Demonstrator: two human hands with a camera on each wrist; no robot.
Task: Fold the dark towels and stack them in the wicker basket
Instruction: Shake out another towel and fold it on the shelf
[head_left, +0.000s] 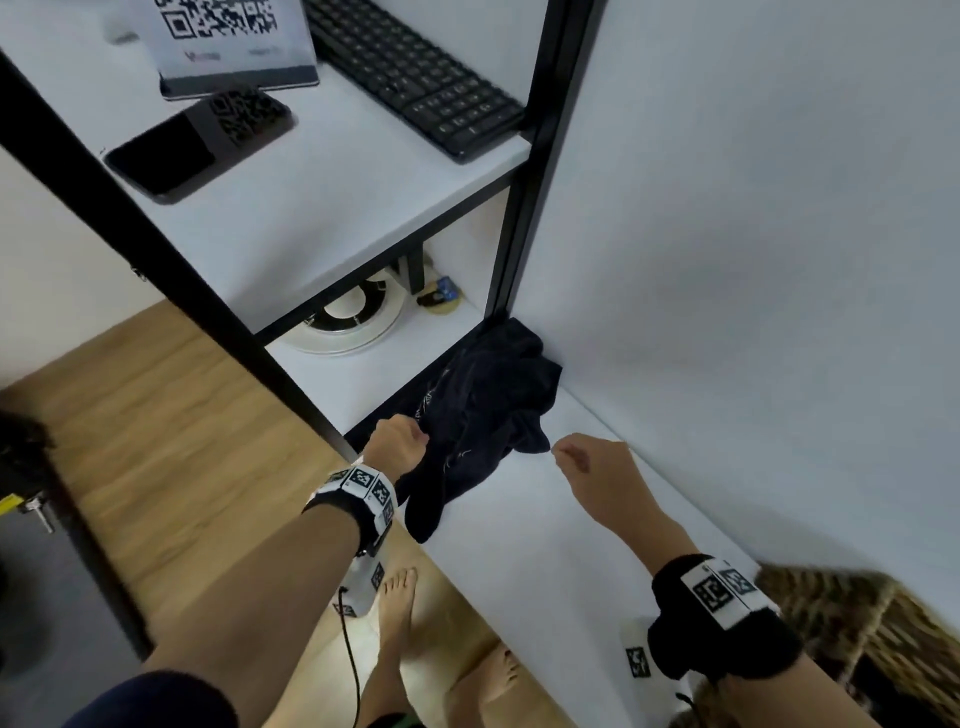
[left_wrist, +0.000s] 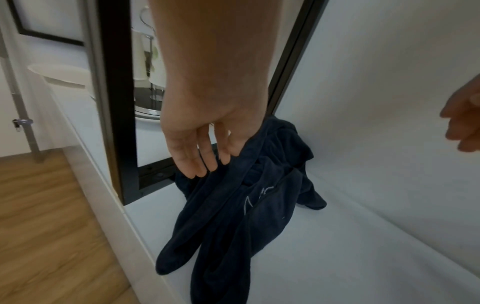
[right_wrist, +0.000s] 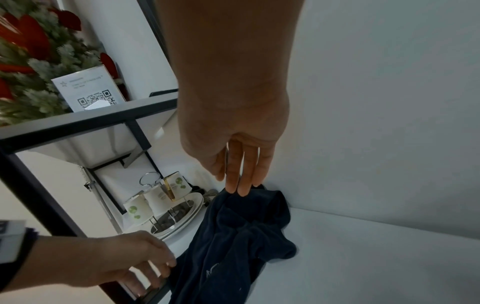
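Note:
A crumpled dark navy towel (head_left: 483, 405) lies on the white ledge (head_left: 545, 545) in the corner by the wall, one end hanging over the front edge. My left hand (head_left: 399, 441) hovers at the towel's left side; the left wrist view shows its fingers (left_wrist: 200, 156) loosely extended above the towel (left_wrist: 246, 216), holding nothing. My right hand (head_left: 577, 460) is just right of the towel, apart from it. In the right wrist view its straight fingers (right_wrist: 241, 174) point at the towel's (right_wrist: 233, 236) far end. The wicker basket (head_left: 857, 629) stands at the lower right.
A black shelf frame post (head_left: 208, 312) stands left of the towel. The upper shelf holds a keyboard (head_left: 415, 73), a phone (head_left: 166, 156) and a QR sign (head_left: 228, 41). Paper cups on a rack (right_wrist: 158, 207) sit on the lower shelf. Bare feet (head_left: 395, 613) stand on the wooden floor.

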